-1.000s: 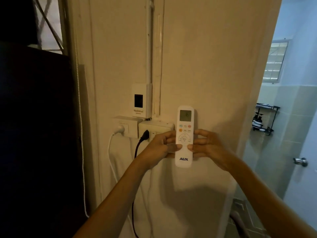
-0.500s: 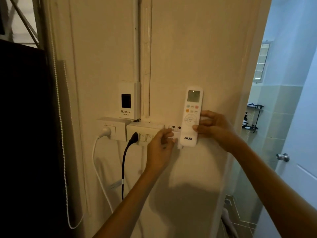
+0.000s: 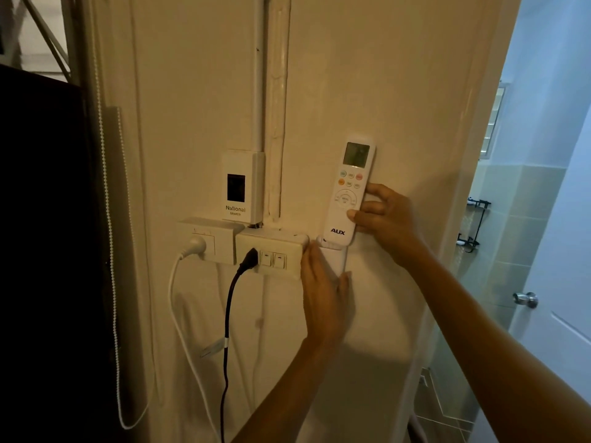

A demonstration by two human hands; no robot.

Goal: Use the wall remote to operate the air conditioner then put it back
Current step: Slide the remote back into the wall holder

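A white AUX remote (image 3: 350,190) with a small screen and coloured buttons stands upright against the cream wall, tilted slightly right. Its lower end sits at the mouth of a white wall holder (image 3: 335,255). My right hand (image 3: 385,220) grips the remote's right edge, thumb on the front. My left hand (image 3: 323,298) wraps the holder from below and the left, fingers around it. The air conditioner is not in view.
Left of the holder are a switch and socket box (image 3: 275,254) with a black plug, a second socket (image 3: 209,239) with a white plug, and a National breaker (image 3: 241,187). A bead cord (image 3: 110,251) hangs at left. An open doorway and a door knob (image 3: 526,299) lie right.
The remote went from being held by both hands in front of the wall to being raised above the holder. My left hand let go of it and dropped onto the holder.
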